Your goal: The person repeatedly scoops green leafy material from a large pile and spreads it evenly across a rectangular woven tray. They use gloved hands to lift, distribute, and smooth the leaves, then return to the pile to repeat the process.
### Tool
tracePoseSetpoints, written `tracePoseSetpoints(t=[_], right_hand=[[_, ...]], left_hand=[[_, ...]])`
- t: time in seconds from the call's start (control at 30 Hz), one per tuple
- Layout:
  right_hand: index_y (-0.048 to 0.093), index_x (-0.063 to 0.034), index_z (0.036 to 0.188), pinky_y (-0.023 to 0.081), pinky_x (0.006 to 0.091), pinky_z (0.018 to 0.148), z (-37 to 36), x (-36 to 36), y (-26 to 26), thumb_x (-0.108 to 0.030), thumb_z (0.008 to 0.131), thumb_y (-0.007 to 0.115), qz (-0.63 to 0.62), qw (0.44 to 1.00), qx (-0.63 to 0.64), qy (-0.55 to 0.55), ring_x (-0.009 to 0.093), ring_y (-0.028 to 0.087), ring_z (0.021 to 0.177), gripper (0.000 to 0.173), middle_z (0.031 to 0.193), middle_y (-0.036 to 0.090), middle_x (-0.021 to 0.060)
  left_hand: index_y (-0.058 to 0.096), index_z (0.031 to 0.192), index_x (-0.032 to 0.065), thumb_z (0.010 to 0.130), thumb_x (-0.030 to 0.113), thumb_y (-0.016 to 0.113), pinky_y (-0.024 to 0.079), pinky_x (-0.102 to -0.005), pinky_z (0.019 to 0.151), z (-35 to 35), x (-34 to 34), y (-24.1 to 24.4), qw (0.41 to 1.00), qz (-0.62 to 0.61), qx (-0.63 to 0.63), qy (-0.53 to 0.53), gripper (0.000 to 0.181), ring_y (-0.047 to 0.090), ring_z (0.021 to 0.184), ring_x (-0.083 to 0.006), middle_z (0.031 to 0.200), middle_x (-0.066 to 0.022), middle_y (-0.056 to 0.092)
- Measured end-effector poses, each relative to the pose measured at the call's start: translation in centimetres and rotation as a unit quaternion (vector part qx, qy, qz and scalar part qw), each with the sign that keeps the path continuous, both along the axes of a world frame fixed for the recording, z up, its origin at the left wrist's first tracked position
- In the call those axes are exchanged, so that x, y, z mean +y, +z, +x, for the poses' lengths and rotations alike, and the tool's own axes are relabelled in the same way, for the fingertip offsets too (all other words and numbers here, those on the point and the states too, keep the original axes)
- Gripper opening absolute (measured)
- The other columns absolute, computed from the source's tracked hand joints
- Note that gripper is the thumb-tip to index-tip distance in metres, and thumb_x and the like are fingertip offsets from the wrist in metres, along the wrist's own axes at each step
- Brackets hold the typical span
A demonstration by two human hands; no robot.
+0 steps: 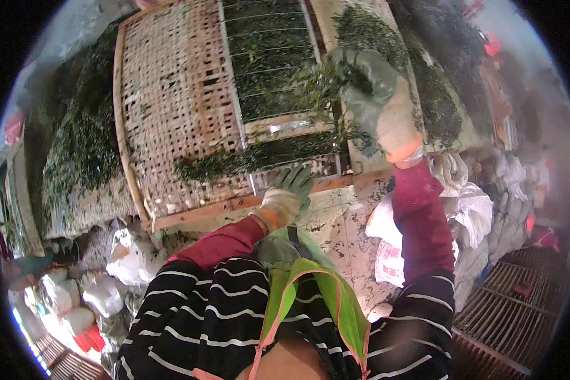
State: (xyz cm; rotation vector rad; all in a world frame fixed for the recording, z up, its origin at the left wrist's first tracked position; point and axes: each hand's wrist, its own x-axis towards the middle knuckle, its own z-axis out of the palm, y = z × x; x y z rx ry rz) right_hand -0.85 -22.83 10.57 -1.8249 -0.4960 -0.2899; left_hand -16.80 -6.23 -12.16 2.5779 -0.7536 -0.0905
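Observation:
My left hand [292,187], in a cream glove with a green coated palm, lies with fingers spread at the near edge of a metal frame with crossbars [237,95]. It holds nothing. Farther up on the right, my right hand [368,88] in a similar glove is curled around a bunch of green leafy sprigs [320,88], which hang out to the left. Dark green leaves [270,47] fill the spaces between the crossbars. Beside and partly beneath the frame is a woven slatted mat [180,95] with a wooden rim, crossed by a strip of leaves [213,164].
Heaps of green leaves lie left [85,118] and right [372,33] of the mat. A pale board [327,209] spans the front. White plastic bags [470,209] crowd below at right, with more bags [133,254] at left. Slatted racks [508,294] stand lower right.

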Motion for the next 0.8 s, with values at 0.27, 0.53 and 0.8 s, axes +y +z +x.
tracePoseSetpoints(t=[0.27, 0.53, 0.8], right_hand=[[0.059, -0.0150, 0.139, 0.054, 0.0396, 0.084, -3.3, -5.3, -13.9, -0.012, 0.086, 0.068, -0.406, 0.912, 0.060, -0.016, 0.032, 0.069, 0.099, 0.054, 0.118, 0.070, 0.0165], [0.074, -0.0098, 0.098, 0.055, 0.0505, 0.072, -1.2, -5.9, -19.1, -0.037, 0.087, 0.065, -0.520, 0.825, 0.179, -0.131, 0.037, 0.072, 0.088, 0.031, 0.092, 0.075, 0.0150], [0.074, -0.0008, 0.077, 0.050, 0.0347, 0.036, -4.6, -4.3, -24.7, -0.004, 0.081, 0.056, -0.880, 0.298, -0.332, -0.162, 0.022, 0.058, 0.041, 0.019, 0.053, 0.062, 0.0107]], left_hand=[[0.052, 0.141, 0.0024, 0.084, 0.025, 0.064, 0.030, -0.0499, 0.119, -4.7, 5.0, 1.9, 0.999, 0.003, 0.001, 0.045, 0.062, 0.033, 0.146, -0.0385, 0.156, -0.0206, 0.038], [0.049, 0.143, 0.0034, 0.087, 0.030, 0.063, 0.031, -0.0502, 0.118, 1.3, 1.8, 2.8, 0.995, 0.009, -0.095, 0.020, 0.064, 0.035, 0.145, -0.0355, 0.155, -0.0182, 0.039], [0.043, 0.148, 0.0021, 0.088, 0.036, 0.058, 0.027, -0.0473, 0.118, 6.2, -2.6, -3.1, 0.974, 0.205, -0.095, -0.005, 0.070, 0.039, 0.142, -0.0314, 0.150, -0.0171, 0.046]])
